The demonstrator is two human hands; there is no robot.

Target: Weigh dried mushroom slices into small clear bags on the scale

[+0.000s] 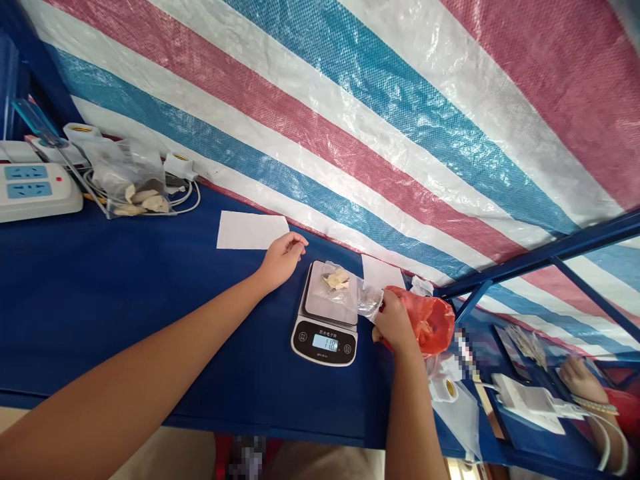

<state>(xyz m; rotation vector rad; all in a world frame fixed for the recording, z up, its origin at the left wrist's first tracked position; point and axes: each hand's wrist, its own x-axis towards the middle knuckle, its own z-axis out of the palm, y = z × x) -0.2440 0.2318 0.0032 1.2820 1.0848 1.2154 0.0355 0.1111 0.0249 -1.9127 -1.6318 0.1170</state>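
A digital kitchen scale (325, 340) stands on the blue table, its display showing what looks like 11.8. Lying on its plate is a clear plastic bag (369, 301) with pale dried slices (337, 279) in it. My right hand (397, 321) is at the bag's right end, beside an open red plastic bag (430, 327). Its fingers are curled and partly hidden, so what they hold cannot be made out. A pale slice (376, 335) shows just below them. Left of the scale, my left hand (284, 259) hovers with loosely curled fingers and nothing in them.
White paper (250, 230) lies behind my left hand, and another sheet (383, 272) behind the scale. At the left are a power strip (37, 190), cables and a clear bag of slices (145, 200). Blue metal bars (540, 257) border another person's hand (580, 379) at right.
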